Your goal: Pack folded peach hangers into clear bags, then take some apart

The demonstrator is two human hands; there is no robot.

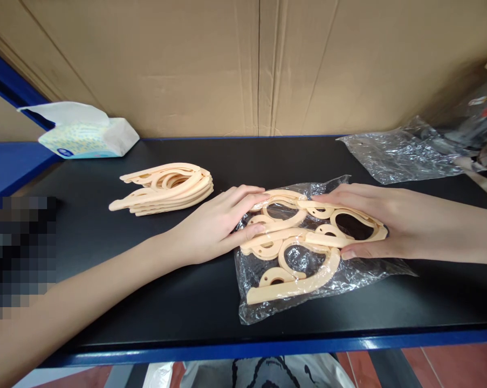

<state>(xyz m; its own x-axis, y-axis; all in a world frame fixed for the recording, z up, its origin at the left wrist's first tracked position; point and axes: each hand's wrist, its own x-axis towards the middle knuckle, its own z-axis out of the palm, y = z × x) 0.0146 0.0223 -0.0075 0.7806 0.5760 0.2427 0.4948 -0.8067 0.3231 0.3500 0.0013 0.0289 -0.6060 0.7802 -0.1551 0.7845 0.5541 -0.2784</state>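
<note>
My left hand [217, 223] reaches in from the lower left, its forearm slanting across the black tabletop [146, 302]. The palm faces down, the wrist is low, and the fingers point right onto the left end of the bagged hangers [283, 291]. Thumb and fingers are parted and slightly bent; I cannot tell whether they pinch or only rest there.

My right hand [389, 221] comes in almost level from the right. I grip the right end of the bagged hangers, fingers along the far side and thumb on the near side. These pale, curved plastic hangers lie flat between my hands in a crinkled clear bag [348, 280], whose loose film spreads toward me and rightward under my right hand.

Beyond my left forearm sits a neat stack of matching hangers [174, 198], near my left fingers but apart from them. A tissue pack [85, 140] stands at the far left, a sheet poking out. At the far right, another clear bag [400, 153] sprawls over the surface beyond my right wrist.

Cardboard [186, 70] walls off the back. The blue front edge [227, 349] runs below the bag, with bare black surface between them. There is also open room behind the bag, between the stack and the far-right plastic.
</note>
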